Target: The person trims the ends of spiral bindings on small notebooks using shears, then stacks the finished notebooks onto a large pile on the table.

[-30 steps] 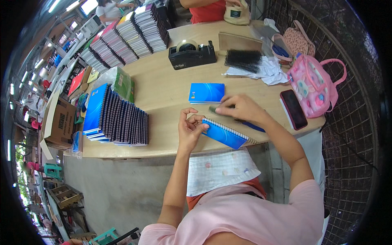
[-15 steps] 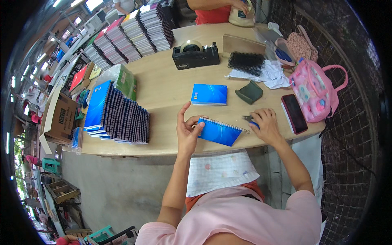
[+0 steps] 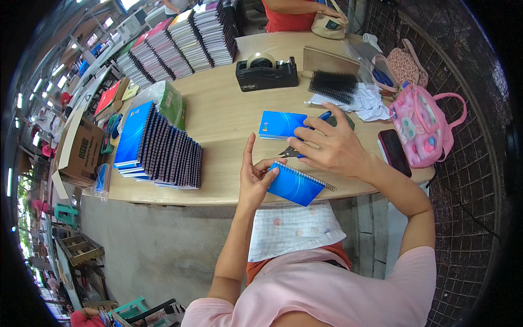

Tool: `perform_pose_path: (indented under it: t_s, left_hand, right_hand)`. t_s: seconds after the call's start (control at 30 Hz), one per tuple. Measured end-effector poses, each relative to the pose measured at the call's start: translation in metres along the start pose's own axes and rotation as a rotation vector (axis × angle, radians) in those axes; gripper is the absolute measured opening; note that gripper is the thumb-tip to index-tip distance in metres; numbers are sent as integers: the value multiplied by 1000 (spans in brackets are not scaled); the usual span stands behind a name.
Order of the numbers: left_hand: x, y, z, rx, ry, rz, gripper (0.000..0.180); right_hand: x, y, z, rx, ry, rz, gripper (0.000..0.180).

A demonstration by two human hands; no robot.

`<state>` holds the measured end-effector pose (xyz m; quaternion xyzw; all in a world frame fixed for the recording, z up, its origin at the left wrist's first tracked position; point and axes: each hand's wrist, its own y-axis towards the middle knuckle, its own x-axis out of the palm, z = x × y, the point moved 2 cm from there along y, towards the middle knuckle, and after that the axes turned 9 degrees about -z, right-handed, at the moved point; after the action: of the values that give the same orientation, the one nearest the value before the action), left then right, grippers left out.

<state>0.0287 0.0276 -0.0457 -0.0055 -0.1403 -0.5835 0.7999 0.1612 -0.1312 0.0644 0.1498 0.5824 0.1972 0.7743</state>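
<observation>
A small blue spiral-bound notebook (image 3: 297,186) is pinched at its left end in my left hand (image 3: 257,179), whose index finger points up. Its coil runs along the far edge, and a bare piece of wire sticks out past the right corner. My right hand (image 3: 339,146) is closed around blue-handled pliers (image 3: 289,152), the dark jaws pointing left just above the notebook. Their handles are partly hidden by my fingers. Beyond the jaws lies a second blue notebook (image 3: 279,125), partly covered by my right hand.
Stacked blue spiral notebooks (image 3: 169,155) stand at the left. Behind are a black tape dispenser (image 3: 267,74), loose black coils (image 3: 333,87) and taller notebook piles (image 3: 188,46). A phone (image 3: 394,152) and pink bag (image 3: 422,128) lie right. Across the table, another person (image 3: 289,13) handles a pouch.
My right hand has lifted the pliers off the table at the right and brought them left over the held notebook. My left hand keeps its pinch.
</observation>
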Motion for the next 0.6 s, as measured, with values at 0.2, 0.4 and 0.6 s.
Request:
perform_pose_path:
  t_s: [0.2,0.4,0.6]
  left_hand:
    - [-6,-4,3,-23,-13,-23,99]
    - [-8,-5,0,-42,-11,59,97]
    - [8,-10,12,91,114,149,95]
  right_hand:
    - [8,13,-7,-170,-59,49,19]
    - [15,10,-13,-175,-71,-41,21]
    - [23,-6,0,356,779,-480,35]
